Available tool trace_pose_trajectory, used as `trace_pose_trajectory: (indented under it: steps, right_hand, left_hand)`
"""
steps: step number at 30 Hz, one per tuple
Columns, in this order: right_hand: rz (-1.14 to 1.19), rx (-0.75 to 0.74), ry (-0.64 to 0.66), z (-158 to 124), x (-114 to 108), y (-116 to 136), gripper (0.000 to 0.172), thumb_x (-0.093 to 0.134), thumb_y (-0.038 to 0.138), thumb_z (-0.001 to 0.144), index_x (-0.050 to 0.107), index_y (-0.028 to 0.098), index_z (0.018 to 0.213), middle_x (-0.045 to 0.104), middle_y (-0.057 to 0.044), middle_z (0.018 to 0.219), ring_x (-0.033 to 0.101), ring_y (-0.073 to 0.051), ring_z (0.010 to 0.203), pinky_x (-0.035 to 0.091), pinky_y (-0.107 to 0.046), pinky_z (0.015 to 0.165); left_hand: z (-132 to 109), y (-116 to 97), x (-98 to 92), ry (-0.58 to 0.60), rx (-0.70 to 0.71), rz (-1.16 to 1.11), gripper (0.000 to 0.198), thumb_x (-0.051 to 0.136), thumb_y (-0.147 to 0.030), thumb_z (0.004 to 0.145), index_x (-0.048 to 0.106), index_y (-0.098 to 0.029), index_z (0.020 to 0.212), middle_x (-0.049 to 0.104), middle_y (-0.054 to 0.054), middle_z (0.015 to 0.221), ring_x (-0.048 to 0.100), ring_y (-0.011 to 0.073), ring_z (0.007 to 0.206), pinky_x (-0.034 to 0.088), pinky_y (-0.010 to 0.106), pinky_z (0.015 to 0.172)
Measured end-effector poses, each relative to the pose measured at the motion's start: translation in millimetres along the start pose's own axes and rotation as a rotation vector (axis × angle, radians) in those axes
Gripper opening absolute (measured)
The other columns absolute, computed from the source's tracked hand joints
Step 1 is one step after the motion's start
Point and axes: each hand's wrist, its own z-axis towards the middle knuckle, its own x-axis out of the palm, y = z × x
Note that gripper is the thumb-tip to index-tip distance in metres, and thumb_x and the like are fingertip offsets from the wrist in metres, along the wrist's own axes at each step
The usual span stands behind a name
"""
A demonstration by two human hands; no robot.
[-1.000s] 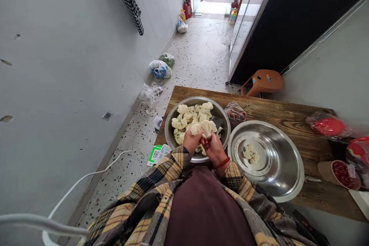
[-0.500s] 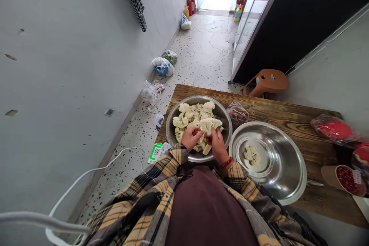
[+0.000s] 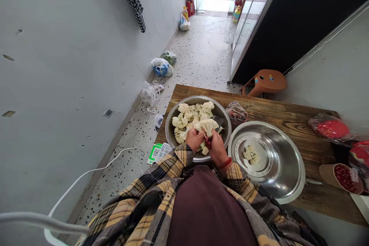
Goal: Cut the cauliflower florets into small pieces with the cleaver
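Both my hands grip one white cauliflower floret (image 3: 209, 125) over the near side of a steel bowl (image 3: 171, 119) heaped with cauliflower pieces. My left hand (image 3: 194, 140) is closed on the floret's left side. My right hand (image 3: 215, 148), with a red bead bracelet at the wrist, is closed on its stalk. A larger steel basin (image 3: 284, 169) stands to the right on the wooden table (image 3: 288, 117), holding a few small cauliflower bits (image 3: 250, 154).
A clear bag of dark food (image 3: 236, 112) lies behind the bowls. Red-filled bags (image 3: 328, 128) and a cup of red bits (image 3: 343, 177) sit at the table's right. An orange stool (image 3: 265, 81), plastic bags (image 3: 161, 67) and a white cable (image 3: 95, 171) are on the floor.
My hands drew closer together on the floret and pulled it slightly nearer to me. The stalk, which showed below my fingers half a second ago, is now mostly covered.
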Motion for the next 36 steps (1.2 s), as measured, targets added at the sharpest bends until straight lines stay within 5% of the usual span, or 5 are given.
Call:
trace_pose_trajectory:
  steps: [11, 20, 26, 31, 36]
  right_hand:
    - [0.362, 0.231, 0.253, -2.1, -10.2, 19.6, 0.028, 0.043, 0.047, 0.089, 0.042, 0.024, 0.072, 0.03, 0.006, 0.059, 0.023, -0.01, 0.045, 0.026, -0.02, 0.04]
    - [0.18, 0.251, 0.26, -7.6, -0.3, 10.9, 0.036, 0.046, 0.058, 0.085, 0.054, 0.022, 0.087, 0.05, 0.002, 0.061, 0.039, -0.01, 0.046, 0.033, -0.021, 0.041]
    - [-0.014, 0.06, 0.134, -12.1, -2.9, 7.0, 0.045, 0.045, 0.064, 0.084, 0.052, 0.022, 0.1, 0.064, -0.003, 0.082, 0.06, -0.015, 0.063, 0.044, -0.026, 0.052]
    - [-0.49, -0.241, -0.013, -12.2, -5.7, -4.7, 0.04, 0.043, 0.062, 0.086, 0.052, 0.024, 0.081, 0.057, -0.004, 0.072, 0.057, -0.02, 0.068, 0.046, -0.032, 0.061]
    - [-0.525, -0.328, -0.092, -8.5, -1.1, -12.4, 0.046, 0.03, 0.064, 0.089, 0.05, 0.026, 0.075, 0.056, -0.005, 0.069, 0.054, -0.021, 0.07, 0.044, -0.034, 0.064]
  left_hand:
    - [2.1, 24.0, -56.1, -0.118, 0.102, 0.324, 0.035, 0.078, -0.03, 0.052, 0.066, -0.017, 0.082, 0.055, -0.002, 0.064, 0.048, 0.0114, 0.056, 0.039, 0.024, 0.054]
    - [-1.0, 1.0, -26.5, 0.06, 0.003, -0.072, 0.038, 0.074, -0.048, 0.063, 0.066, -0.015, 0.079, 0.064, 0.002, 0.067, 0.053, 0.0126, 0.057, 0.04, 0.024, 0.053]
    - [-1.1, 3.2, -19.9, -0.103, 0.089, 0.026, 0.027, 0.072, -0.035, 0.064, 0.063, -0.016, 0.079, 0.062, 0.0, 0.066, 0.051, 0.0122, 0.056, 0.04, 0.024, 0.054]
    - [-4.9, 7.2, -14.6, -0.121, 0.17, 0.308, 0.015, 0.067, -0.025, 0.065, 0.063, -0.018, 0.077, 0.061, 0.0, 0.064, 0.053, 0.0146, 0.058, 0.041, 0.025, 0.056]
    - [-8.0, 1.7, -5.4, -0.26, 0.22, 0.492, 0.009, 0.064, -0.018, 0.061, 0.059, -0.019, 0.069, 0.057, -0.001, 0.059, 0.05, 0.0142, 0.055, 0.039, 0.026, 0.057]
